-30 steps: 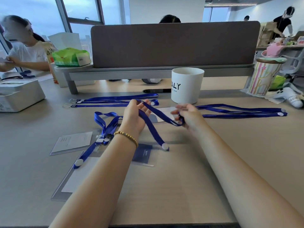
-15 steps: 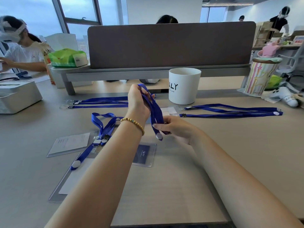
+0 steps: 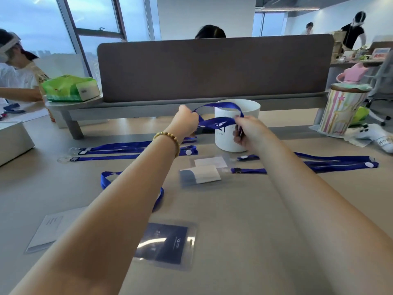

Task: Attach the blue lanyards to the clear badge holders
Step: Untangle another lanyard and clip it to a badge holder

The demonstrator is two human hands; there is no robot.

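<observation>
Both hands hold one blue lanyard (image 3: 219, 122) up in front of the white cup. My left hand (image 3: 187, 122) grips one end of its strap, and my right hand (image 3: 247, 130) pinches the other part, so the strap loops between them above the table. A clear badge holder (image 3: 167, 243) with a dark card lies near the front, under my left forearm. Another clear holder with a white card (image 3: 200, 174) lies mid-table. More blue lanyards lie flat at the left (image 3: 136, 149) and at the right (image 3: 331, 163). A further one (image 3: 106, 177) curls under my left arm.
A white cup (image 3: 251, 109) stands behind my hands. A grey divider panel (image 3: 212, 67) closes the back of the table. A white paper card (image 3: 49, 228) lies at front left, a grey box (image 3: 12, 141) at far left, a striped container (image 3: 342, 109) at right. Other people work nearby.
Both hands rose and moved away from me with the lanyard, from low over the table to in front of the cup. The strap now stretches sideways between them.
</observation>
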